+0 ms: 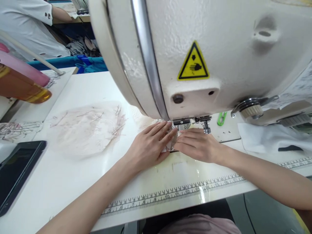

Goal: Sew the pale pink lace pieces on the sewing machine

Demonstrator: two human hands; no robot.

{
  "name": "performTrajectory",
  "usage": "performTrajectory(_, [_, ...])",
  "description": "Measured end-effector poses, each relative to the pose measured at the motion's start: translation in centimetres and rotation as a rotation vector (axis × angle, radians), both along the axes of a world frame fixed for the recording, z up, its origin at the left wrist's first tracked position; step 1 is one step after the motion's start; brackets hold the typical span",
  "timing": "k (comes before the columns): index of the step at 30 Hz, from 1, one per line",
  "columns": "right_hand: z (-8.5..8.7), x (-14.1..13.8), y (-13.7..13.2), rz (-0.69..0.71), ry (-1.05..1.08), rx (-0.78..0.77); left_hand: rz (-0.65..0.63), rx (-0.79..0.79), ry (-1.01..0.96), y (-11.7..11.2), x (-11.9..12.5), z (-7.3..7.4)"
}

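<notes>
A small piece of pale lace fabric (170, 143) lies under the presser foot (181, 123) of a white sewing machine (207, 48). My left hand (148, 146) lies flat on the fabric from the left, fingers stretched toward the needle. From the right, my right hand (198, 144) presses on the same piece, its fingers extended and meeting the left fingertips. Most of the fabric is hidden under both hands.
A stack of sheer embroidered pieces (85, 128) lies to the left on the white table (73, 175). A dark phone (14, 172) rests at the left edge. Green snips (221, 118) and white cloth (268, 138) lie right. Another person's white sleeve (26, 22) is behind.
</notes>
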State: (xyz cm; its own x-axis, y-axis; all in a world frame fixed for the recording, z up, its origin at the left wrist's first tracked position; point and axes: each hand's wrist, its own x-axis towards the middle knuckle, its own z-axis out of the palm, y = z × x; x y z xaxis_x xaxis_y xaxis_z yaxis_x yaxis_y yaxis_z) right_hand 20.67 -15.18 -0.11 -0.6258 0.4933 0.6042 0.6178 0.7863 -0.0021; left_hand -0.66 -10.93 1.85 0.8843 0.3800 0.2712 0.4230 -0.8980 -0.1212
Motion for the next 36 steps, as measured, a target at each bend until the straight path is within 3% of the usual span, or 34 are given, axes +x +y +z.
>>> performTrajectory(8, [0.1,0.5,0.4,-0.027,-0.072,-0.023,0.038,0.014,-0.006,-0.2,0.3,0.0])
performTrajectory(14, [0.4,0.8,0.4,-0.116,-0.027,0.07,0.048,0.03,0.011,-0.3,0.3,-0.1])
performTrajectory(21, [0.2,1.3,0.9,-0.17,-0.054,-0.061,0.07,0.004,0.037,-0.5,0.5,0.1])
performTrajectory(30, [0.8,1.4,0.9,-0.085,-0.07,-0.101,-0.074,0.062,-0.103,-0.8,0.5,0.0])
performTrajectory(36, [1.2,0.5,0.8,-0.008,-0.041,-0.132,-0.067,0.044,-0.137,-0.7,0.5,0.1])
